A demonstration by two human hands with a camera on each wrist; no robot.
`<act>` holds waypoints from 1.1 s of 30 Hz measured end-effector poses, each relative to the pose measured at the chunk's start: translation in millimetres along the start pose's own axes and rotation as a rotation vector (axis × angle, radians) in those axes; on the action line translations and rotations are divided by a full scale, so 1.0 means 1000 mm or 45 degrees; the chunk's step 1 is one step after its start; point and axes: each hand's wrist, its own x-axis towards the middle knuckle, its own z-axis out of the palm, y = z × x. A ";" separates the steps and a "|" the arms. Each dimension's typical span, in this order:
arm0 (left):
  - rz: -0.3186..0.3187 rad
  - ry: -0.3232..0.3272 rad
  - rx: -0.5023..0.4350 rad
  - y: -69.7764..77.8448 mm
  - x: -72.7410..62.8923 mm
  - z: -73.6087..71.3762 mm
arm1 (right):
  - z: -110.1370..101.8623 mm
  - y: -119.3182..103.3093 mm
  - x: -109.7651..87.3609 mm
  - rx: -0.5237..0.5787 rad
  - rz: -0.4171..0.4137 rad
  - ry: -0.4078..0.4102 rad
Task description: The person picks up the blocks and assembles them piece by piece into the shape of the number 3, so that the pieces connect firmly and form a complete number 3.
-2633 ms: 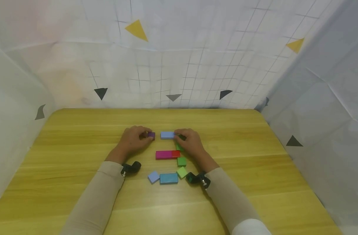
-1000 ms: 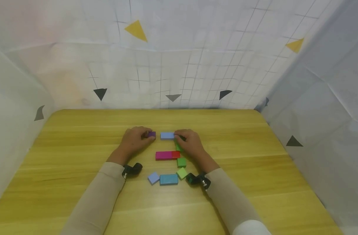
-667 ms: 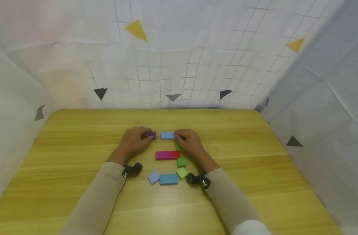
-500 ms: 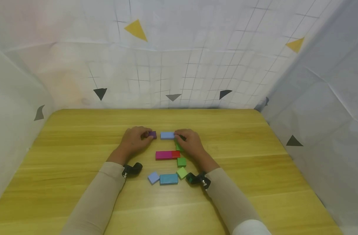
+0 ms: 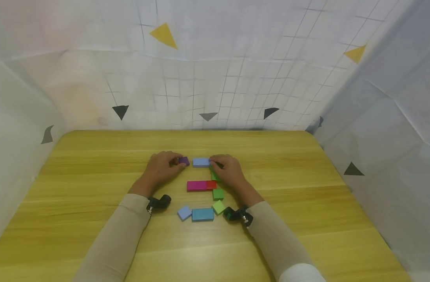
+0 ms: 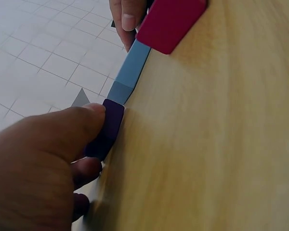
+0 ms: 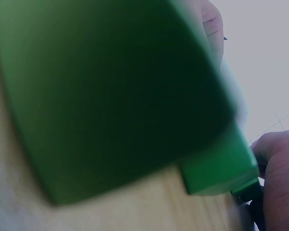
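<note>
My left hand (image 5: 162,167) pinches a small purple block (image 5: 184,161) between thumb and fingers, low on the table. In the left wrist view the purple block (image 6: 106,127) lies close to the end of a long light blue block (image 6: 130,70). A narrow gap separates them in the head view. My right hand (image 5: 229,171) has thumb and forefinger curled at the right end of the light blue block (image 5: 200,162), apparently pinching a dark green block (image 7: 248,191) mostly hidden beneath them. A green block (image 5: 215,176) lies partly under this hand.
Nearer me lie a magenta block (image 5: 196,186) against a red block (image 5: 211,184), a green block (image 5: 218,194), a tilted lime block (image 5: 218,207), a blue block (image 5: 202,214) and a tilted pale blue block (image 5: 184,212). Wrist cameras jut from both sleeves. A white printed sheet (image 5: 236,78) stands behind the table.
The purple block has shifted slightly right toward the light blue block and turned a little in my left hand. My right hand has stayed in place.
</note>
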 end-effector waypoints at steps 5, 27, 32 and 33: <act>-0.012 -0.012 -0.007 0.000 0.000 0.000 | 0.000 0.000 0.000 -0.002 -0.008 0.001; 0.131 -0.013 0.035 -0.001 0.000 0.000 | -0.001 -0.002 0.000 -0.025 0.040 -0.028; 0.114 -0.021 0.035 -0.001 0.001 0.001 | -0.001 -0.002 0.000 -0.020 0.035 -0.022; 0.109 -0.023 0.034 -0.001 0.001 0.001 | -0.001 -0.003 0.000 -0.018 0.034 -0.021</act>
